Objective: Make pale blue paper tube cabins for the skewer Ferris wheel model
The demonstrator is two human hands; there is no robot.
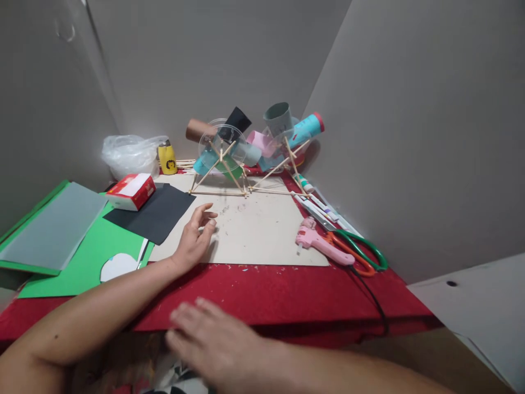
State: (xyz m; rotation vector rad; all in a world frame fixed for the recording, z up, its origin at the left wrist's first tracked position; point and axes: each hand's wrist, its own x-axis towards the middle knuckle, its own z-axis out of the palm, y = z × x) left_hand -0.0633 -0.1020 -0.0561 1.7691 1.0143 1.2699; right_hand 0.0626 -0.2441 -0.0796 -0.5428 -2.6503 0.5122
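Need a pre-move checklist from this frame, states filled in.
1. Left hand empty: ok, nothing between thumb and fingers.
2. Right hand empty: cannot tell, blurred, palm hidden.
3. Glue gun clear of scissors: not ok, they overlap in view.
4. Glue gun unplugged: cannot tell, cord's end not visible.
5. Left stick frame upright: ok.
6. Board clean: not ok, specks scattered.

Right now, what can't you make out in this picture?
In the head view:
- Right hand: finger detail, blurred.
- Stick frame: far side, partly blocked by the tubes.
- Plastic bag: contents, obscured by its cloudy folds.
- Black sheet: part covered by the red box.
- Cord: far end, lost past the table's edge.
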